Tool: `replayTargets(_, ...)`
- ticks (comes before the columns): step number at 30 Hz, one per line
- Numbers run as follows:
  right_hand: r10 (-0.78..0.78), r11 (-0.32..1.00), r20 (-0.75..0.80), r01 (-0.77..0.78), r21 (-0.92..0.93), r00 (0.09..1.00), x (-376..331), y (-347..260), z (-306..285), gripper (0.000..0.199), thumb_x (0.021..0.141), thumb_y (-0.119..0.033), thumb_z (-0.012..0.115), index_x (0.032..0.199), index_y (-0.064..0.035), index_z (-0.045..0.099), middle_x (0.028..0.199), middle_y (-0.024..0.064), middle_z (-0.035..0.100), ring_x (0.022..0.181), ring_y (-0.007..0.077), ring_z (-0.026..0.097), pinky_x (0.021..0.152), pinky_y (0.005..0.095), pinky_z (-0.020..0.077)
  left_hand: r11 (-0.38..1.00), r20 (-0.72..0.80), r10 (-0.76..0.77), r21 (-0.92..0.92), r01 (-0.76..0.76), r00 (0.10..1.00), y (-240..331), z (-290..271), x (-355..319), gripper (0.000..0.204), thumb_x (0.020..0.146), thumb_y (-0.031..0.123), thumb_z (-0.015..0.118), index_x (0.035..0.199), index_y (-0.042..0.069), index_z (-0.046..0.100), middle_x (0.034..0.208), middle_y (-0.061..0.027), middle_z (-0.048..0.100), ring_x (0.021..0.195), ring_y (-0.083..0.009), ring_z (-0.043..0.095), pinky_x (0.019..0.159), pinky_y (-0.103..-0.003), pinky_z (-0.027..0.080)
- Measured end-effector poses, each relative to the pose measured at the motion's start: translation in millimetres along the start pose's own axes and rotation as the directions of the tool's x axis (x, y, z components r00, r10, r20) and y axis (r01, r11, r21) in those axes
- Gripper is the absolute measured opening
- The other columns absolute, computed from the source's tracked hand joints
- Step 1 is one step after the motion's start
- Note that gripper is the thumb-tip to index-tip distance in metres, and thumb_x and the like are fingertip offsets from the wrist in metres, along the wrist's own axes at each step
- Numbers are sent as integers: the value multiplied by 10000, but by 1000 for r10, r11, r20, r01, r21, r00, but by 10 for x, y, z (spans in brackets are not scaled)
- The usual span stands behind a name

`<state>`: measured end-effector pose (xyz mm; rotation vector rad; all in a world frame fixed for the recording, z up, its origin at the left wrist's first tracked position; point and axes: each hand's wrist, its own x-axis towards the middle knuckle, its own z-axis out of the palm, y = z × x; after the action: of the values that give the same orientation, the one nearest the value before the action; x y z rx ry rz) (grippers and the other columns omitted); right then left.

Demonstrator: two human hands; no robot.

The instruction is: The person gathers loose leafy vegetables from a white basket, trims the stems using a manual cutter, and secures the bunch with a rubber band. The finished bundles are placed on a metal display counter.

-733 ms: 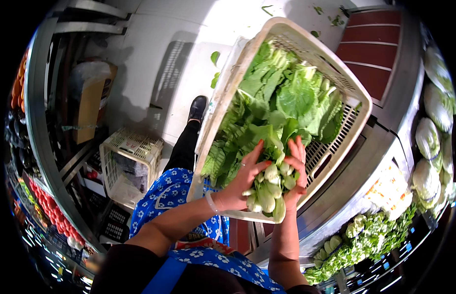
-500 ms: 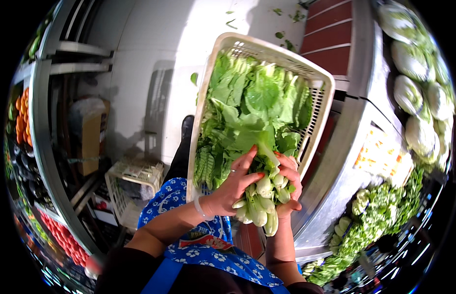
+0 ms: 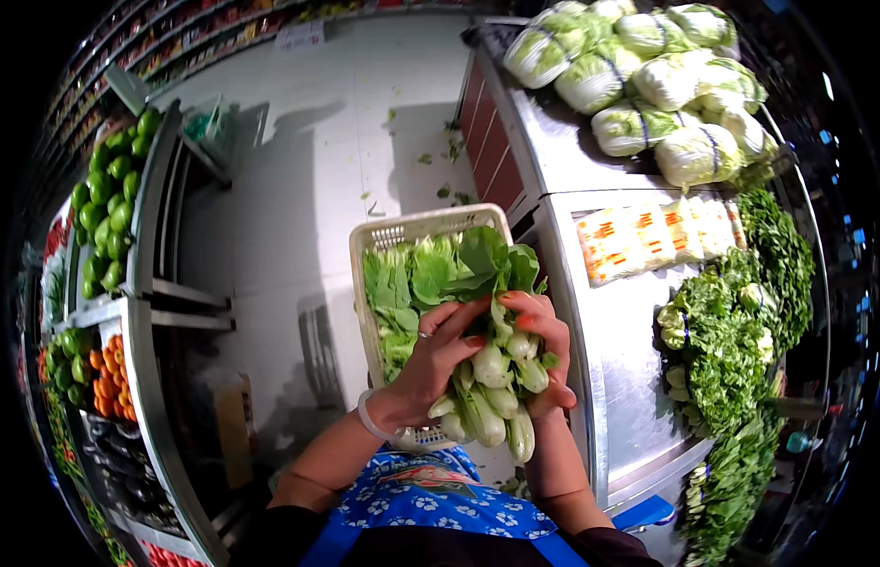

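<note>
Shelving (image 3: 128, 274) at far left, stacked with green fruit (image 3: 104, 203) above and orange fruit (image 3: 107, 383) lower down. Pale floor (image 3: 298, 170) next, strewn with a few leaf scraps. Cream plastic crate (image 3: 402, 231) at centre, tilted against the apron, half filled with loose greens (image 3: 407, 279). Left hand (image 3: 435, 359) curled from above round a bunch of bok choy (image 3: 492, 378), fingers closed over the stalks, ring on one finger, pale bangle at the wrist. Right hand (image 3: 544, 350) wrapped round the same bunch from the other side, fingers closed, red nails showing. White stem ends pointing down toward the blue floral apron (image 3: 431, 491), dark leaves fanning up over the crate's inside. Steel counter (image 3: 629, 350) just right of the hands. Wrapped cabbages (image 3: 648, 76) piled at its far end, a flat packet with orange marks (image 3: 648, 236) nearer, and leafy greens (image 3: 733, 350) heaped along its right edge.
</note>
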<state>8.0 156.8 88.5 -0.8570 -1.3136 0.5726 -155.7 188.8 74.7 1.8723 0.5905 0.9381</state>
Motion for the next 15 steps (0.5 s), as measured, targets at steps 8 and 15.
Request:
replayTargets(8,5,964,-102,-31,-263,995,220,-1006,-3,915,881,-788,267,1176,18,586,1173,169,573,1123,308,525,1008,415,364,881,38,431,-231,-412,901,562,-99,436,865,709,162,827,1371,63,279,1401,-178,378,1332,-361,360,1152,-499,212)
replayTargets(15,141,831,-419,-337,-443,897,-125,-1082,129,710,976,-648,297,1133,-32,614,1187,164,533,1144,305,488,1045,407,320,823,372,186,-564,62,909,457,55,196,1199,628,220,880,1520,49,97,1483,-137,288,1369,-278,339,1138,-407,302)
